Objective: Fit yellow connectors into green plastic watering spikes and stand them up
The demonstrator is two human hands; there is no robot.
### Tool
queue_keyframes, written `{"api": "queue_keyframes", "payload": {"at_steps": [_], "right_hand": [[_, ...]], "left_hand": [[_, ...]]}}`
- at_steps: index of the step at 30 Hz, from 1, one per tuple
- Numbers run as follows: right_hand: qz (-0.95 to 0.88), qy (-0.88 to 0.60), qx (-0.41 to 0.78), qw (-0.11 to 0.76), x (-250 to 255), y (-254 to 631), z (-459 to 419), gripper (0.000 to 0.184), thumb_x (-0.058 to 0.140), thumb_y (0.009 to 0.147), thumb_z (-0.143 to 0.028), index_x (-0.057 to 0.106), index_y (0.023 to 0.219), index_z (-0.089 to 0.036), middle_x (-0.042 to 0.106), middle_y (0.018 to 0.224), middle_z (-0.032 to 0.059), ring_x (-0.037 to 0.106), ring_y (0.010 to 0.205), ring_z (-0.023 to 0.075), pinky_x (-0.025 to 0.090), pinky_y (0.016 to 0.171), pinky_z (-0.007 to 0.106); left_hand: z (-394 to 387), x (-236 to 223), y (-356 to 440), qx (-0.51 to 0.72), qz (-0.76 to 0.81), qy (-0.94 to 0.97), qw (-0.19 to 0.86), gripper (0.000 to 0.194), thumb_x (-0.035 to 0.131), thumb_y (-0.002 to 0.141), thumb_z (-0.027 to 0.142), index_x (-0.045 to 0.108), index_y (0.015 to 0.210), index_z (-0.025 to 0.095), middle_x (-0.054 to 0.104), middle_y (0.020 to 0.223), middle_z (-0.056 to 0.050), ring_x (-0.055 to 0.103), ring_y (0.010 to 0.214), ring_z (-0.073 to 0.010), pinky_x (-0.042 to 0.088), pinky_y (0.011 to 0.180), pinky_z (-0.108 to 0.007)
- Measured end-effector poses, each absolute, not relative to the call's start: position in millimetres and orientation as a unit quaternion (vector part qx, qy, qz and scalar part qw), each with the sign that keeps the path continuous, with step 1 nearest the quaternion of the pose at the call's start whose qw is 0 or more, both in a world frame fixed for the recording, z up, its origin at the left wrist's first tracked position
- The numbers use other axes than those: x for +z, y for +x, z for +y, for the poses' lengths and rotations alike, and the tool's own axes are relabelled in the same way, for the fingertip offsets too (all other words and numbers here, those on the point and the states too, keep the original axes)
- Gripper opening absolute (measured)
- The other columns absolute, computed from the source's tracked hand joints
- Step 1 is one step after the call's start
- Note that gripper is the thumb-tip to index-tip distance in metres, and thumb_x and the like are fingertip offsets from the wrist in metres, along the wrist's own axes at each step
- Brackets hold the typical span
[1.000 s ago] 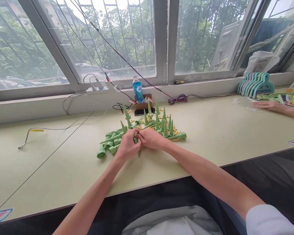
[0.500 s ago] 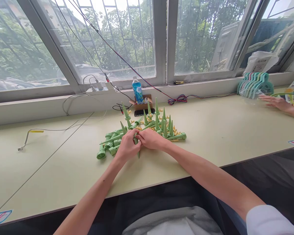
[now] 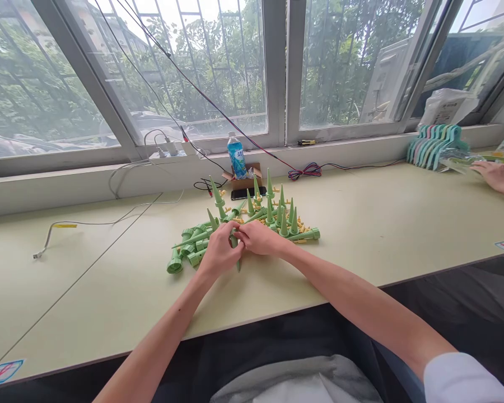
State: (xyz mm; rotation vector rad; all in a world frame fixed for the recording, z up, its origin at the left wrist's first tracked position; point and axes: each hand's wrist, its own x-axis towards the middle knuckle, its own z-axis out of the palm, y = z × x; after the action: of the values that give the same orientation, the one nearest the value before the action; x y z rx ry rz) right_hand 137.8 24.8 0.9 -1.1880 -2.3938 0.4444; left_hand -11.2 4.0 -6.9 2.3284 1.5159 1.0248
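My left hand [image 3: 219, 250] is closed around a green plastic watering spike [image 3: 238, 265], its pointed tip directed down toward the table. Against it, my right hand [image 3: 258, 237] has its fingertips pinched at the spike's upper part; what they grip there is hidden. Behind and left of my hands lie several more green spikes [image 3: 175, 264] with ribbed caps, some on their sides. Others stand point up to the right, like one upright spike [image 3: 283, 224]. Small yellow valve pieces [image 3: 304, 229] are scattered among them.
A blue-labelled bottle [image 3: 236, 157] stands in a small cardboard box [image 3: 254, 172], with a black phone [image 3: 248, 193] before it. Cables [image 3: 306, 171] run along the sill. At far right, another person's hand [image 3: 498, 176] is near teal hangers [image 3: 434, 146]. A white cable [image 3: 88, 223] lies left.
My hands hold nearly the same pose on the spike. The other person's hand at far right has drawn away to the right from the hangers.
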Motion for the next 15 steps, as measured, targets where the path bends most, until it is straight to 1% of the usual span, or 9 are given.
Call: {"api": "queue_keyframes", "payload": {"at_steps": [4, 11, 15], "right_hand": [[-0.860, -0.420, 0.173, 0.232, -0.8, 138.5, 27.0, 0.035, 0.040, 0.099, -0.025, 0.065, 0.078, -0.013, 0.062, 0.072, 0.0070, 0.051, 0.063, 0.0133, 0.035, 0.058, 0.023], [-0.852, -0.409, 0.198, 0.260, -1.0, 138.8, 29.5, 0.041, 0.038, 0.100, -0.027, 0.058, 0.065, -0.015, 0.050, 0.060, 0.0011, 0.041, 0.056, 0.0110, 0.029, 0.055, 0.024], [-0.839, -0.396, 0.225, 0.297, -1.3, 137.2, 30.1, 0.041, 0.035, 0.101, -0.026, 0.056, 0.068, -0.016, 0.047, 0.058, -0.0013, 0.040, 0.055, 0.0099, 0.029, 0.055, 0.023]], "left_hand": [[3.9, -6.6, -10.4, 0.358, 0.506, 0.779, 0.095, 0.023, 0.055, 0.072, 0.021, 0.059, 0.095, 0.021, 0.061, 0.086, -0.001, 0.048, 0.052, -0.0105, 0.045, 0.060, -0.027], [3.2, -6.3, -9.6, 0.376, 0.504, 0.772, 0.094, 0.023, 0.057, 0.073, 0.024, 0.060, 0.096, 0.021, 0.064, 0.091, -0.002, 0.047, 0.049, -0.0089, 0.045, 0.059, -0.027], [1.9, -4.4, -8.2, 0.391, 0.510, 0.760, 0.095, 0.024, 0.057, 0.074, 0.025, 0.060, 0.098, 0.020, 0.064, 0.093, -0.002, 0.048, 0.049, -0.0087, 0.046, 0.059, -0.027]]}}
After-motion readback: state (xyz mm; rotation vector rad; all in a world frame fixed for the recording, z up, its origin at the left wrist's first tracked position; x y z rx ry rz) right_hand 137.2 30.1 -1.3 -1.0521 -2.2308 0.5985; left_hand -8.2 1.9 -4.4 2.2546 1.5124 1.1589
